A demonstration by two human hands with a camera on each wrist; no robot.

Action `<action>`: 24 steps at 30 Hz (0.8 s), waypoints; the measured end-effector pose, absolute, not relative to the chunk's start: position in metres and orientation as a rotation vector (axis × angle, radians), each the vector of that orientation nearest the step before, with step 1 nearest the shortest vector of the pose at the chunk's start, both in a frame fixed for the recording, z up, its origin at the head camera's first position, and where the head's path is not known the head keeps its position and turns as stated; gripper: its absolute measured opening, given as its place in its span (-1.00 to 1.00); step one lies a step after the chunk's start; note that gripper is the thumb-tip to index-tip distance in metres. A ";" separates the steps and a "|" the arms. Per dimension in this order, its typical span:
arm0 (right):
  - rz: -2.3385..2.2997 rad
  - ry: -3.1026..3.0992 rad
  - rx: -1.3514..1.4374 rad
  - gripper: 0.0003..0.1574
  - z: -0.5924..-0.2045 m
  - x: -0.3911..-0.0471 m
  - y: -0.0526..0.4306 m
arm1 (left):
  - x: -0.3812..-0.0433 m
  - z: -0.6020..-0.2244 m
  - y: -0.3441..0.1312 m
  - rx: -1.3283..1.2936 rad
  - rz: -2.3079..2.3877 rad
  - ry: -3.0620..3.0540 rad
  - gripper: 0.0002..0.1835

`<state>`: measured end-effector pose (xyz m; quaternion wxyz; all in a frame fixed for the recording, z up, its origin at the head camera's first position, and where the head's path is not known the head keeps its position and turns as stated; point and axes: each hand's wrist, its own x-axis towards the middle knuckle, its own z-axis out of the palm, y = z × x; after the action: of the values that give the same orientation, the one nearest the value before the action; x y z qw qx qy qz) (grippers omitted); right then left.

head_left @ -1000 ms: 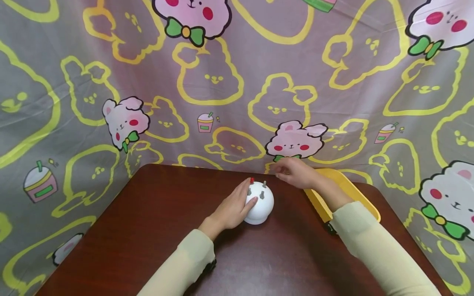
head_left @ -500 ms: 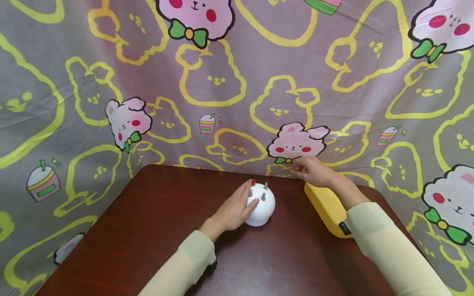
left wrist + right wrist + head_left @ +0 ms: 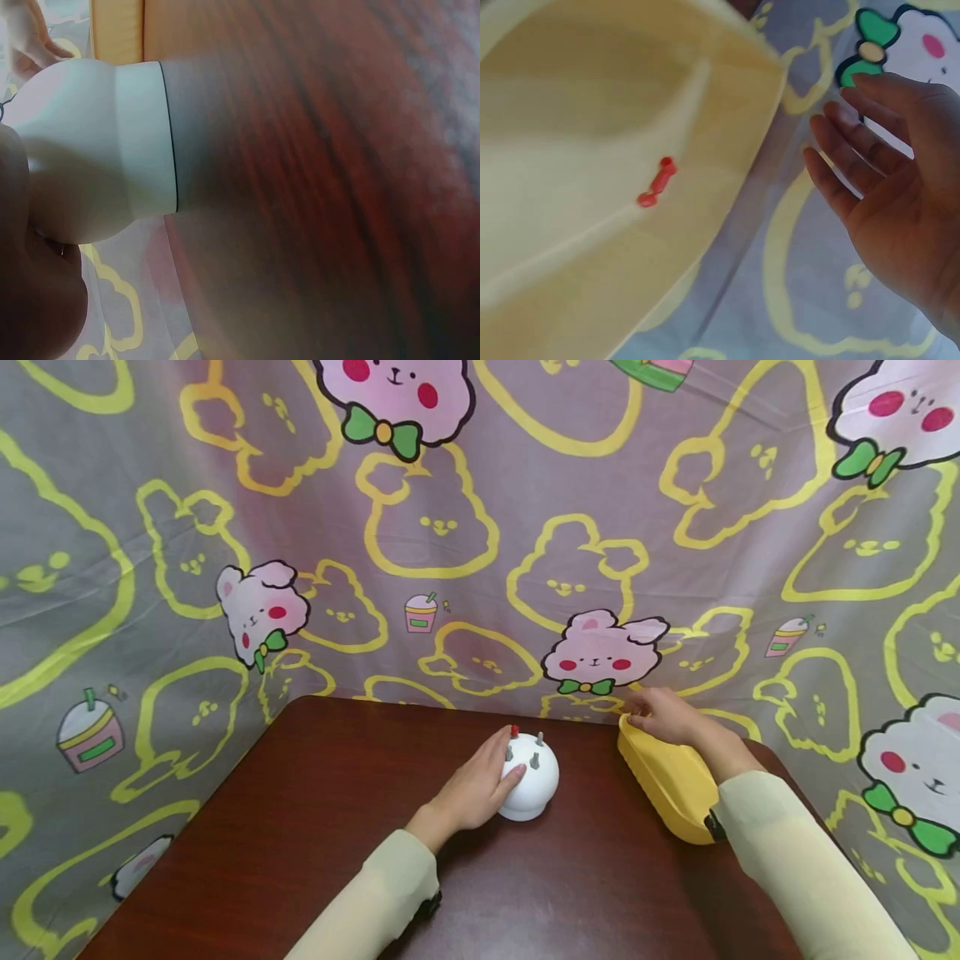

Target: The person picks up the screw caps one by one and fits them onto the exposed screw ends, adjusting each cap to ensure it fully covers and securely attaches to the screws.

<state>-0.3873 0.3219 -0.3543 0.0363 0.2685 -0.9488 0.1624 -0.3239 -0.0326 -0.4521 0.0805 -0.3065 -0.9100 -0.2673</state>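
A white ball-shaped toy (image 3: 532,785) with a flared round base stands on the table. Several small grey pegs (image 3: 535,761) and one red peg (image 3: 514,732) stick up from its top. My left hand (image 3: 474,785) holds its left side, thumb at the front and fingers behind. In the left wrist view, the white toy (image 3: 90,150) is large and my fingers are dark against it. At the far end of the yellow tray (image 3: 660,777) is my right hand (image 3: 663,714); the right wrist view shows it beside the rim with fingers spread. A small red knobbed piece (image 3: 660,180) lies inside the tray.
The dark brown table (image 3: 360,793) has a patterned cloth (image 3: 442,568) hanging close behind it and at both sides. The tray stands near the right edge, partly covered by my right sleeve (image 3: 795,852).
My right hand has moved right, away from the white toy to the tray's far end. More of the tray's near end shows beside the sleeve. My left hand has stayed on the toy.
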 end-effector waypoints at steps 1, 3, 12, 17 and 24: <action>0.511 -2.931 0.804 -0.79 -0.356 -0.388 0.325 | -0.324 -0.452 -0.033 -0.916 -0.800 -2.718 -0.19; 0.538 -2.963 0.778 -0.71 -0.361 -0.390 0.331 | -0.324 -0.453 -0.033 -0.914 -0.797 -2.717 -0.19; 0.516 -3.048 0.733 -0.55 -0.373 -0.399 0.349 | -0.325 -0.455 -0.033 -0.907 -0.799 -2.723 -0.17; 0.468 -3.071 0.686 -0.59 -0.373 -0.403 0.357 | -0.324 -0.454 -0.033 -0.904 -0.796 -2.734 -0.16; 0.389 -3.119 0.620 -0.58 -0.377 -0.413 0.369 | -0.324 -0.453 -0.033 -0.904 -0.813 -2.736 -0.17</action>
<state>-0.4127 0.3690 -0.3774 -0.0312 0.1935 -0.9731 0.1215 -0.3238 -0.0334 -0.4530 0.0739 -0.3013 -0.9113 -0.2708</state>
